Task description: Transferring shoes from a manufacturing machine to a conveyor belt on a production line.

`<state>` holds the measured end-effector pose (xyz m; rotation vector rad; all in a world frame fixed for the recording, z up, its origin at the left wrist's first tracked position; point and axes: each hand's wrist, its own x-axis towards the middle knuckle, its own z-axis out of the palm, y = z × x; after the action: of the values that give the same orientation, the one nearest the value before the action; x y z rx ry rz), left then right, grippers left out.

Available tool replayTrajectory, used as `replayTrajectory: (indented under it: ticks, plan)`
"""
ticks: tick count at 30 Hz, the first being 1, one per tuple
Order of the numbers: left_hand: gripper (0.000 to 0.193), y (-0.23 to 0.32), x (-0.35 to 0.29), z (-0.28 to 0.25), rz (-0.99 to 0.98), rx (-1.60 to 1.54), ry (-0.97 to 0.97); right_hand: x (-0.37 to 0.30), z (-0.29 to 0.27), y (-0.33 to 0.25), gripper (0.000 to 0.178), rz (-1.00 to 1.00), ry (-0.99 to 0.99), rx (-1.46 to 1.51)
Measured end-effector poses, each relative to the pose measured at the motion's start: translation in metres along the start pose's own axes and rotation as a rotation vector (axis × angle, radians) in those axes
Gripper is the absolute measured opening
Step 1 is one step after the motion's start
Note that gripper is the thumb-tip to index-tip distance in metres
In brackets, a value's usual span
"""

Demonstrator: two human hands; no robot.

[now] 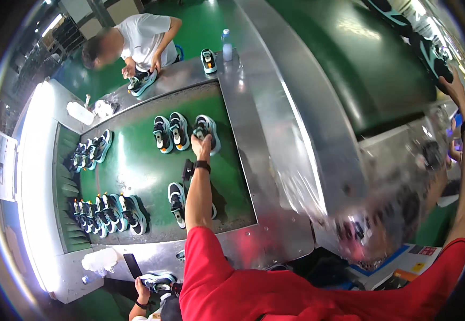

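My left hand [201,144] reaches forward over the green belt [125,166] and grips a black sneaker with a pale blue sole [207,127] at its near end. Two matching sneakers stand just left of it, one of them this sneaker [178,131]. Another sneaker [176,203] is beside my left forearm, partly hidden by it. Stretched far to the right, my right hand [453,88] closes on the near end of a black and teal shoe [434,60]. Its fingers are partly hidden by the shoe and bent by the lens edge.
Two rows of sneakers [131,214] line the belt's left. Across it a person in white [147,35] handles a shoe; another person's hand [142,291] holds one at lower left. A bottle [226,45] stands on the metal rim. A metal rail [296,101] divides the two belts.
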<state>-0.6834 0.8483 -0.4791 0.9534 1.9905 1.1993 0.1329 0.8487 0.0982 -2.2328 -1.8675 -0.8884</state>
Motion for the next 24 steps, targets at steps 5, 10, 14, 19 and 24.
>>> replayTrajectory:
  ticks: [5, 10, 14, 19, 24]
  plan:
    - [0.060, -0.012, 0.011, -0.003, 0.415, 0.183, -0.020, 0.016, -0.033, -0.013, 0.058, 0.162, -0.443, 0.313]
    - [0.042, -0.013, -0.167, 0.032, 0.281, -0.088, -0.529, -0.066, -0.078, -0.114, 0.044, 0.073, -0.381, 0.163]
    - [0.029, 0.046, -0.341, -0.031, -0.192, -0.264, -1.171, -0.078, -0.113, -0.184, 0.043, 0.138, -0.014, -0.031]
    - [0.061, 0.151, -0.471, -0.076, -0.357, -0.787, -2.114, -0.216, -0.213, -0.164, 0.084, -0.049, 0.445, 0.135]
    - [0.070, 0.255, -0.559, -0.077, -0.518, -0.326, -2.354, -0.418, -0.315, -0.141, 0.087, -0.118, 0.524, 0.033]
